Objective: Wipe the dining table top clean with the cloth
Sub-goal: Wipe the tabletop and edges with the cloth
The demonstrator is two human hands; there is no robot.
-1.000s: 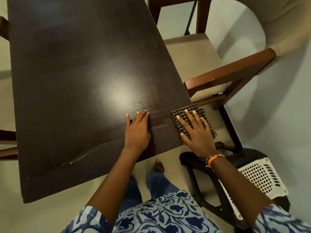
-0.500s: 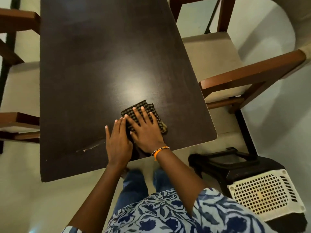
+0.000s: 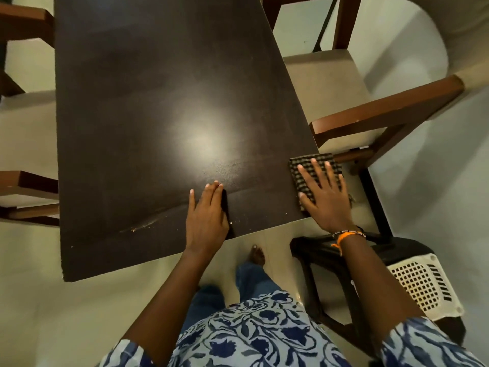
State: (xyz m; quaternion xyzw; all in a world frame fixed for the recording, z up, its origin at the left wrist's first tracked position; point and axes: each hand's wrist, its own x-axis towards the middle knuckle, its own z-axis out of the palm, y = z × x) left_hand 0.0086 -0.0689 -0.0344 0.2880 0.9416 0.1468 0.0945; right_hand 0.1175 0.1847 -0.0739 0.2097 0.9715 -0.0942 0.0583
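The dark brown dining table top (image 3: 148,102) fills the upper left of the head view, with a bright glare spot near its middle. A folded checked cloth (image 3: 313,164) lies at the table's near right corner, partly over the edge. My right hand (image 3: 324,197) presses flat on the cloth with fingers spread. My left hand (image 3: 206,215) rests flat on the table near the front edge, fingers together, holding nothing. A line of pale crumbs (image 3: 143,225) and smears lies on the table to the left of my left hand.
A wooden chair with a beige seat (image 3: 325,86) stands at the table's right side. Other chairs (image 3: 23,144) sit on the left. A black stool (image 3: 344,250) and a white perforated basket (image 3: 423,284) stand on the floor at the lower right. My bare foot (image 3: 257,254) is under the table edge.
My right hand has slid the cloth from the table's near middle, beside my left hand, to the near right corner. My left hand stays on the table near the front edge.
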